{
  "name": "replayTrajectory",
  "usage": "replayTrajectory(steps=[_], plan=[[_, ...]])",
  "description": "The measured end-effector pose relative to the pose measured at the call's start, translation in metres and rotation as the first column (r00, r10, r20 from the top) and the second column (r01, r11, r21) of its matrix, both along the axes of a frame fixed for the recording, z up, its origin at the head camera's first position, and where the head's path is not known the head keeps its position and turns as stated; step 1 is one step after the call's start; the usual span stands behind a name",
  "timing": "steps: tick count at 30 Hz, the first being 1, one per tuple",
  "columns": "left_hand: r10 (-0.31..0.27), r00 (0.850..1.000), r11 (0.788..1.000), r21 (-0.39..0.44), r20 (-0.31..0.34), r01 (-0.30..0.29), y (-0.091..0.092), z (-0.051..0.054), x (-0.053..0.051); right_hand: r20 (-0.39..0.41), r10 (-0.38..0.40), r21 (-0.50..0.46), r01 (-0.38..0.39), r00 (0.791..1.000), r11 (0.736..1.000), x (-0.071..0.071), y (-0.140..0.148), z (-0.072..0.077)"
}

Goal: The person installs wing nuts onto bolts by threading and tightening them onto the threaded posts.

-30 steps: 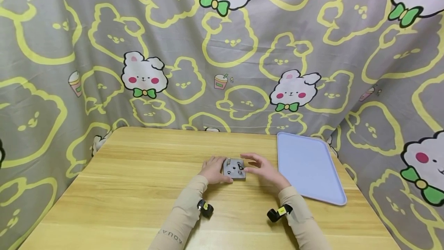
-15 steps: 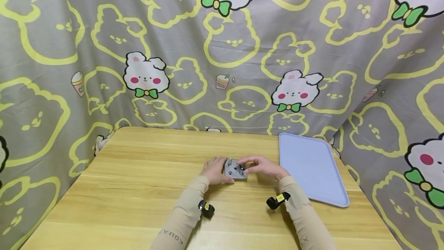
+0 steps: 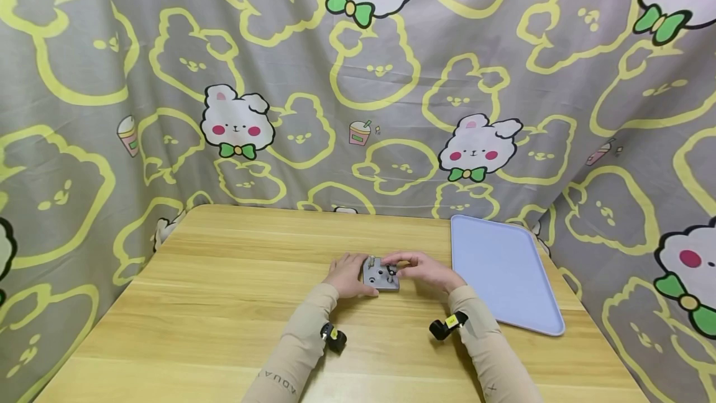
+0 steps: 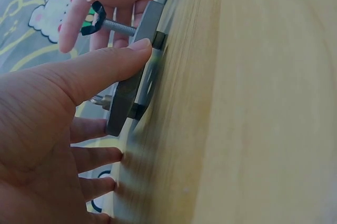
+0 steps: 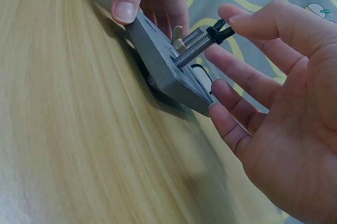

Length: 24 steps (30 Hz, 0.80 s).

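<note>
From here I see the plate (image 3: 383,281) on the table (image 3: 224,278), gripped at its left side by my left hand (image 3: 348,277). My right hand (image 3: 427,270) is at its right side, thumb and finger close about the black-winged screw (image 5: 201,48) (whether they pinch, I cannot tell). The tray (image 3: 503,272) lies right of the plate.

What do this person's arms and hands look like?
The left hand and right hand are bare. Long beige sleeves cover both arms, the left with dark lettering, the right with a small X. Black devices with yellow labels sit near both wrists.
</note>
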<state>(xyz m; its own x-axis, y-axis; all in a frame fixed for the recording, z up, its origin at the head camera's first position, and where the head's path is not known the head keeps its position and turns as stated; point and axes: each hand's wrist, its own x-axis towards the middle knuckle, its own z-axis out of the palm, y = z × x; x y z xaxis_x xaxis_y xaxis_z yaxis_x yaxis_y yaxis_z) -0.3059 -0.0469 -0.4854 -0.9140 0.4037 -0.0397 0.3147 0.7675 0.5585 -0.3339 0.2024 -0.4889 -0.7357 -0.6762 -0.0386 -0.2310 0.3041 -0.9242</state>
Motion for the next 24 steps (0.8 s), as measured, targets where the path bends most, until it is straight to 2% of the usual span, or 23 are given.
replayTrajectory(steps=[10,20,24], plan=[[-0.006,1.0,1.0,0.001,-0.005,0.006,0.0009,-0.0006,0.0006,-0.048,-0.007,-0.001,0.007,0.999,1.0,0.0015,0.0017,0.0001],[-0.006,1.0,1.0,0.007,0.003,0.006,0.0005,-0.0032,-0.0004,-0.058,-0.03,-0.032,0.028,0.998,0.999,0.0033,0.0009,-0.0031],[-0.006,1.0,1.0,0.009,0.0,0.006,0.0002,-0.0018,-0.0003,-0.051,-0.065,-0.032,0.064,0.997,0.997,0.0051,-0.0014,-0.0015]])
